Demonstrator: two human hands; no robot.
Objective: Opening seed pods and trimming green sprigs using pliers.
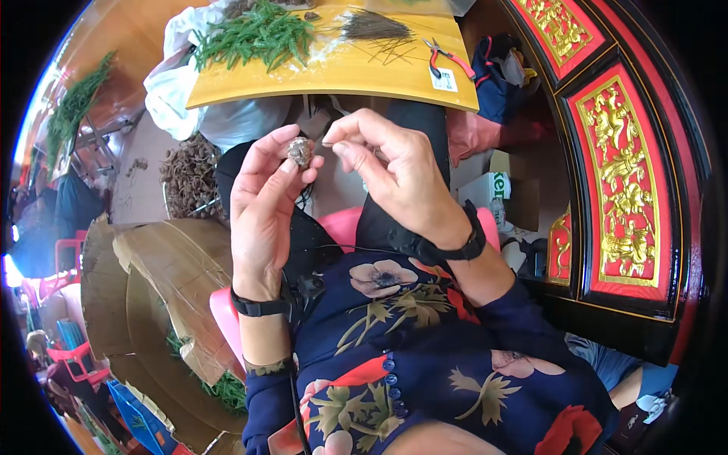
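Note:
A small brown pine cone (300, 152) with pale flecks is pinched between the thumb and fingers of my left hand (262, 201). Just to its right, my right hand (394, 163) has thumb and forefinger drawn together, a short gap from the cone. Whatever those right fingertips hold, if anything, is too small to make out. Both hands are raised above my lap, short of the yellow table (334, 85). On the table lie green artificial pine sprigs (258, 38), a bundle of thin dark wires (374, 27) and red-handled pliers (447, 59).
Left of my legs is a heap of brown pine cones (191, 178). An open cardboard box (133, 303) with green sprigs (227, 392) inside stands at my left. White plastic bags (171, 83) hang by the table's left end. A red and gold carved panel (626, 182) rises at right.

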